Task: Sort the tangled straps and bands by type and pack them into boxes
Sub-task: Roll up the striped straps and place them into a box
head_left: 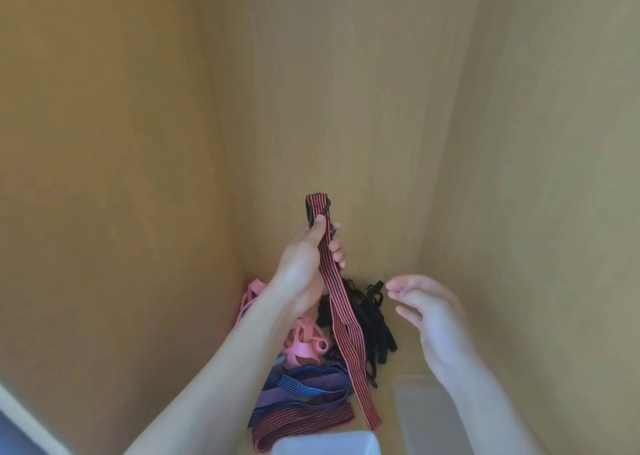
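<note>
The left hand's point(304, 264) fingers point(336, 251) were curled round the upper part of a red-and-black striped elastic strap point(341, 316), the thumb pressing its front face just below a black buckle point(323, 207) at the top end. From that grip the strap hung with its long axis running down and slightly to the right. It passed in front of the pile, and its free end reached the near edge of the scene, beside a translucent box point(325, 442).

The right hand point(427, 312) was to the right of the strap and a little lower than the grip. Its fingers point(403, 286) were relaxed, loosely bent and holding nothing, with the tips turned left towards the hanging length. It looked the nearer hand for taking the strap's middle or lower part, probably to fold it or run it straight before packing. The strap lay to the left of those fingertips, clearly apart from them.

Behind and below, on the table point(394, 364), lay the rest of the tangle:
- black straps point(372, 319) just behind the hanging strap
- pink bands point(301, 342) to the left, partly under the left forearm
- blue-striped straps point(311, 382) nearer
- more red-striped straps point(301, 420) nearest

A second clear box point(426, 416) sat near the right forearm. No brand, label or writing could be read anywhere.
</note>
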`<state>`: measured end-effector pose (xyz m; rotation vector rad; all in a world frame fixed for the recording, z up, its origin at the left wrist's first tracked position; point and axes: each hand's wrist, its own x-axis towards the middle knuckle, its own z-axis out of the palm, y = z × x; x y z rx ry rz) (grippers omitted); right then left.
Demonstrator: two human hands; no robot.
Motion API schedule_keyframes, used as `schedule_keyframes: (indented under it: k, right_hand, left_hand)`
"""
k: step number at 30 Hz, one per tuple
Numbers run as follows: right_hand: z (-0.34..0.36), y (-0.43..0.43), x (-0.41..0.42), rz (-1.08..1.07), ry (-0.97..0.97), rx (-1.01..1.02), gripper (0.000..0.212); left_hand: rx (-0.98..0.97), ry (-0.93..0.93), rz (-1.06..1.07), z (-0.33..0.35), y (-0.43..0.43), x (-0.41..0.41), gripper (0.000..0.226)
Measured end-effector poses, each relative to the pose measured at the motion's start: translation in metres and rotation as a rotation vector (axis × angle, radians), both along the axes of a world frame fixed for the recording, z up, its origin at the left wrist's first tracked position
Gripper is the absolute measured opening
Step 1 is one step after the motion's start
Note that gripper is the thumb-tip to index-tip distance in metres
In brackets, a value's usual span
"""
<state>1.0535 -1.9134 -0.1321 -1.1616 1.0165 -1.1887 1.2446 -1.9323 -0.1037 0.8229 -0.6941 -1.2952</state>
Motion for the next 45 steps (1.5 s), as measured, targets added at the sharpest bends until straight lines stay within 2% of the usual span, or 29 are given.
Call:
schedule_keyframes:
  k: [3, 9, 12, 13, 15, 18, 22, 26, 30, 32, 35, 39, 40, 43, 45]
  right_hand:
    - [0.036, -0.011, 0.007, 0.068, 0.081, -0.137, 0.033]
    - [0.106, -0.038, 0.031, 0.155, 0.258, -0.378, 0.006]
    - [0.136, -0.054, 0.046, 0.178, 0.365, -0.402, 0.03]
    - [0.145, -0.059, 0.05, 0.203, 0.42, -0.408, 0.031]
    - [0.159, -0.065, 0.055, 0.312, 0.536, -0.442, 0.02]
    - [0.17, -0.073, 0.06, 0.412, 0.579, -0.469, 0.021]
    - [0.174, -0.075, 0.064, 0.379, 0.69, -0.509, 0.025]
    - [0.173, -0.078, 0.063, 0.248, 0.764, -0.554, 0.028]
    - [0.173, -0.08, 0.056, 0.167, 0.678, -0.584, 0.015]
    - [0.172, -0.084, 0.051, 0.133, 0.634, -0.561, 0.016]
    - [0.171, -0.092, 0.042, 0.078, 0.582, -0.537, 0.017]
    - [0.17, -0.095, 0.034, 0.03, 0.545, -0.532, 0.012]
    - [0.17, -0.095, 0.033, 0.039, 0.541, -0.533, 0.01]
    - [0.169, -0.094, 0.032, 0.124, 0.494, -0.515, 0.007]
    - [0.17, -0.094, 0.03, 0.2, 0.463, -0.5, 0.008]
  left_hand:
    - [-0.07, -0.082, -0.015, 0.02, -0.002, -0.002, 0.032]
    - [-0.18, -0.33, -0.043, 0.047, 0.0, -0.007, 0.034]
    - [-0.229, -0.409, -0.053, 0.056, 0.002, -0.008, 0.037]
    - [-0.235, -0.424, -0.045, 0.06, 0.003, -0.008, 0.038]
    - [-0.23, -0.438, -0.022, 0.066, 0.006, -0.006, 0.039]
    - [-0.215, -0.445, -0.012, 0.072, 0.008, -0.002, 0.039]
    - [-0.191, -0.392, -0.104, 0.076, 0.014, 0.002, 0.042]
    - [-0.164, -0.345, -0.136, 0.076, 0.017, 0.006, 0.044]
    - [-0.147, -0.402, -0.017, 0.076, 0.008, 0.012, 0.042]
    - [-0.15, -0.412, 0.037, 0.079, 0.003, 0.015, 0.04]
    - [-0.19, -0.426, 0.108, 0.082, -0.002, 0.018, 0.029]
    - [-0.248, -0.465, 0.1, 0.083, -0.005, 0.013, 0.012]
    - [-0.249, -0.467, 0.106, 0.083, -0.005, 0.011, 0.006]
    - [-0.245, -0.488, 0.131, 0.083, -0.007, 0.002, 0.017]
    - [-0.244, -0.52, 0.149, 0.083, -0.006, -0.002, 0.015]
